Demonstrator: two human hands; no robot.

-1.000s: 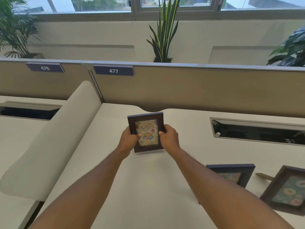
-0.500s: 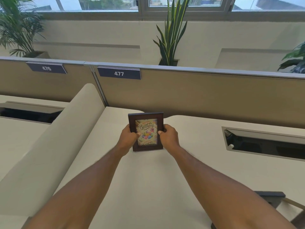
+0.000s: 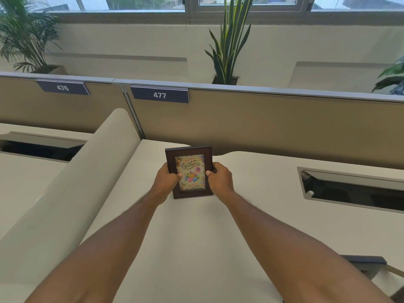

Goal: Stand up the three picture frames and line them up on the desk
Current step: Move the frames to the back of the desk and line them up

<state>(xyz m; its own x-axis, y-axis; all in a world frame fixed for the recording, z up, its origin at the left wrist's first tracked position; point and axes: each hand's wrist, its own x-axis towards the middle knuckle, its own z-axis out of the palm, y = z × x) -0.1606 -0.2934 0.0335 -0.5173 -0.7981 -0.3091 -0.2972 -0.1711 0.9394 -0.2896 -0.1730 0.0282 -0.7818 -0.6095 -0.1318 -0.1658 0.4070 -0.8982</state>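
Both hands held a birthday picture frame upright on the desk.

The left hand gripped the left edge and the right hand the right edge of the dark brown picture frame, thumbs pressed on its front; the card inside read "Happy Birthday" above coloured balloons. The frame stood with its bottom edge at the cream desk, near the tan partition carrying the label 477. A dark-edged second frame showed partly at the lower right, well apart. A cable tray opening lay to the right.
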